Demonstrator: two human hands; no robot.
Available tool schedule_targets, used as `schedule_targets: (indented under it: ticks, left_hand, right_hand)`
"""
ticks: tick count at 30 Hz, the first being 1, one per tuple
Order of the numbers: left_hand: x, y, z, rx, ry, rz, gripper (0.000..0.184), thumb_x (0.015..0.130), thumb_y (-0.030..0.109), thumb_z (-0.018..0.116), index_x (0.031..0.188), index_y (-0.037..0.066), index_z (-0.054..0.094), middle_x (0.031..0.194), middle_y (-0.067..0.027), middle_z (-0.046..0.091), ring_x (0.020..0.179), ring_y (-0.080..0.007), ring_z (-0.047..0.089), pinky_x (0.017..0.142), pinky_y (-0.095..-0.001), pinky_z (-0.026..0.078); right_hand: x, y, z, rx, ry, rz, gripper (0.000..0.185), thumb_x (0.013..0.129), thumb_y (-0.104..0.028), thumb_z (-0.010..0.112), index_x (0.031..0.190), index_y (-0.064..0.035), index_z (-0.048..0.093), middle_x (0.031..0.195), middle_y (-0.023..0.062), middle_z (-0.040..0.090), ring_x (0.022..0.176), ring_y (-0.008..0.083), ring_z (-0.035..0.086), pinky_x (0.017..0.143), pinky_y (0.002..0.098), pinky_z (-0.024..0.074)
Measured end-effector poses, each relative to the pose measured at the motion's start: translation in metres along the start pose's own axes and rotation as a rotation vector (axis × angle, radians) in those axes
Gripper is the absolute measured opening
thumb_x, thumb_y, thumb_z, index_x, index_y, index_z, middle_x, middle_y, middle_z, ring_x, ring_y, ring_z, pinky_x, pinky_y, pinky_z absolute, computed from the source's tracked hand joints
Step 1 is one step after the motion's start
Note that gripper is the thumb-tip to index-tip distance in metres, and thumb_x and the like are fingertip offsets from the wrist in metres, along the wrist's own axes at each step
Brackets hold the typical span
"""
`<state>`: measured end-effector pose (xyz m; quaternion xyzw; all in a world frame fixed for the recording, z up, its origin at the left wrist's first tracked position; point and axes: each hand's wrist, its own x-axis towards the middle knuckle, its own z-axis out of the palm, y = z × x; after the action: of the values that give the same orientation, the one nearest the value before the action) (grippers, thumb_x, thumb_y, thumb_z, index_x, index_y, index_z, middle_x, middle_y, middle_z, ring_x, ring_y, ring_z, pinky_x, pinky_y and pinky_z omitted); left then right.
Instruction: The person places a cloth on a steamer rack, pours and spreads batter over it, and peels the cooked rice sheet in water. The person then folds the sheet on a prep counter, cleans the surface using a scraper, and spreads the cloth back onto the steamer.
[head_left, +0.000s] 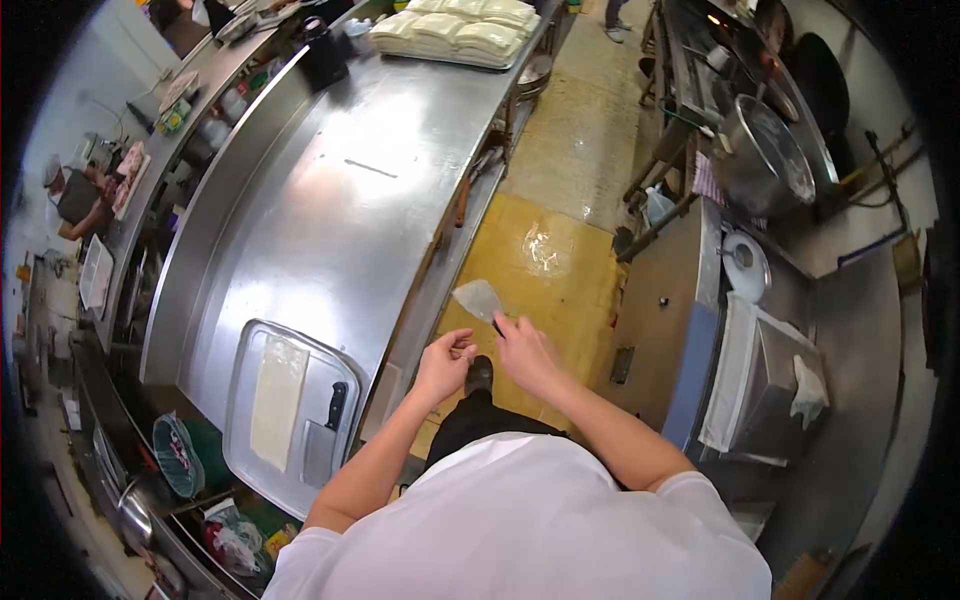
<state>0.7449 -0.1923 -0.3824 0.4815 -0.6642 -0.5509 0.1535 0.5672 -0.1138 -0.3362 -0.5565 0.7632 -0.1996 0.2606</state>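
Observation:
My right hand (527, 352) is closed around the dark handle of a scraper (479, 299), whose broad pale blade points up and to the left over the floor. Beside it, my left hand (445, 364) has loosely curled fingers, and I see nothing in it. Both hands are in front of my body, apart from the counter. To the left, a metal tray (237, 425) lies on the steel counter (330, 235). It carries a long pale slab (279, 402) and a cleaver (321, 445) with a black handle.
Stacked pale slabs (460, 35) fill a tray at the counter's far end. On the right are a large metal pot (765, 155) and a steel cabinet (650, 310). Yellow, wet-looking floor (540, 250) runs between. Another person's feet (616, 30) show far ahead.

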Motion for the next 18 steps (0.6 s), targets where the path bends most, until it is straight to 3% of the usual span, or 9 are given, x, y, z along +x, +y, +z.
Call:
schedule_targets:
  ticks: [7,16,18]
  left_hand:
    - [0.043,-0.017,-0.060,-0.137,0.091,-0.014,0.036,0.096,0.012,0.069,0.129,-0.002,0.064,0.103,-0.0123,0.075,0.085,-0.0165,0.070,0.079,-0.0314,0.056]
    - [0.063,-0.033,-0.090,-0.219,0.150,-0.047,0.037,0.097,0.013,0.067,0.130,-0.002,0.064,0.101,-0.0118,0.074,0.087,-0.0166,0.071,0.078,-0.0315,0.057]
    - [0.067,-0.034,-0.093,-0.229,0.123,-0.056,0.037,0.098,0.006,0.064,0.133,-0.006,0.059,0.103,-0.0098,0.071,0.088,-0.0146,0.068,0.080,-0.0294,0.056]
  right_hand:
    - [0.115,-0.029,0.026,-0.167,-0.075,-0.048,0.044,0.099,-0.018,0.055,0.141,-0.0047,0.054,0.113,0.0324,0.060,0.096,0.0503,0.066,0.082,0.0568,0.0538]
    - [0.152,-0.032,0.042,-0.061,-0.074,-0.002,0.046,0.100,-0.021,0.055,0.143,-0.0056,0.052,0.114,0.0303,0.060,0.101,0.0490,0.066,0.087,0.0568,0.0529]
    - [0.152,-0.039,0.038,-0.129,-0.087,0.013,0.044,0.099,-0.019,0.056,0.141,-0.0070,0.054,0.112,0.0293,0.061,0.099,0.0489,0.066,0.086,0.0566,0.0528]
